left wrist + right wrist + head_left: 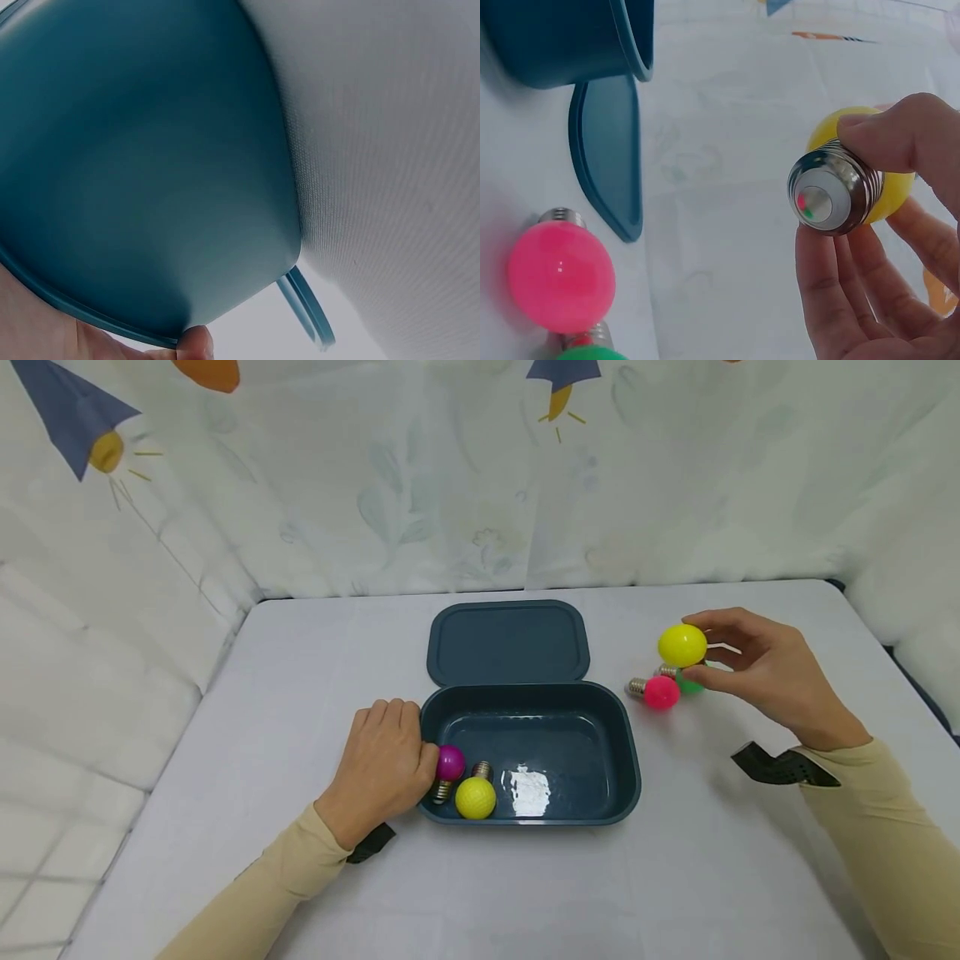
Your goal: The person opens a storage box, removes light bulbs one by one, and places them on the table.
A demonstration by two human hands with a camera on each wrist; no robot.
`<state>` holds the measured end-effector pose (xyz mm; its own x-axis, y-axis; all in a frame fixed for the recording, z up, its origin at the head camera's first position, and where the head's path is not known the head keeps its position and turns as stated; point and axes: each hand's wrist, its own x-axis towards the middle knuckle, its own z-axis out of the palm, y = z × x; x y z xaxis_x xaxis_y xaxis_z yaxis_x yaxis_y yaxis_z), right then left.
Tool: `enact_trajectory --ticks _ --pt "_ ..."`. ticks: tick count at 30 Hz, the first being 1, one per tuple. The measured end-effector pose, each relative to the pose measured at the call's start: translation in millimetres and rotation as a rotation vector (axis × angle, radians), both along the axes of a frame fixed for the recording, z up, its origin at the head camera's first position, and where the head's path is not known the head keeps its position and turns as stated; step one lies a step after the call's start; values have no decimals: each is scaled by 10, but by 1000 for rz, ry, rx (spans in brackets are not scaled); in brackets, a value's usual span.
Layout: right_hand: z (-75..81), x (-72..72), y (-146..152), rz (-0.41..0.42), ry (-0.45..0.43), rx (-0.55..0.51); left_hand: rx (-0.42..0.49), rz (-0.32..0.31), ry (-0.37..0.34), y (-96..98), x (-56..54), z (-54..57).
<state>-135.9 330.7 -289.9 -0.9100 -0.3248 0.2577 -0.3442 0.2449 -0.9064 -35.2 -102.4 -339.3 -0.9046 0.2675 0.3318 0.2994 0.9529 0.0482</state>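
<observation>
My right hand (pixel 780 672) pinches a yellow light bulb (pixel 682 646) above the table's right side. In the right wrist view its metal screw base (pixel 832 191) faces the camera. Just below that hand lie a pink bulb (pixel 662 692) and a green bulb (pixel 691 683), the green one partly hidden by the fingers. My left hand (pixel 386 768) grips the left rim of a dark blue box (pixel 633 752), whose outer wall (pixel 150 165) fills much of the left wrist view. Inside the box's left end are a purple bulb (pixel 450 762) and a dimpled yellow bulb (pixel 476 797).
Behind the box a dark blue lid (pixel 510 643) lies flat on the white-covered table (pixel 315 677). A patterned curtain (pixel 465 485) hangs along the table's back edge, and pale cloth walls stand at both sides.
</observation>
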Motion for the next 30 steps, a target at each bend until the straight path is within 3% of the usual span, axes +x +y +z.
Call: enact_trajectory --ticks 9,16,30 --pt "-50 -64 113 -93 -3 118 -4 7 -16 1 -9 -11" --pt "-78 -114 221 -83 -69 -23 3 9 -25 3 -12 -10" --pt "-170 -227 425 -213 -131 148 7 -2 -12 0 -9 0"
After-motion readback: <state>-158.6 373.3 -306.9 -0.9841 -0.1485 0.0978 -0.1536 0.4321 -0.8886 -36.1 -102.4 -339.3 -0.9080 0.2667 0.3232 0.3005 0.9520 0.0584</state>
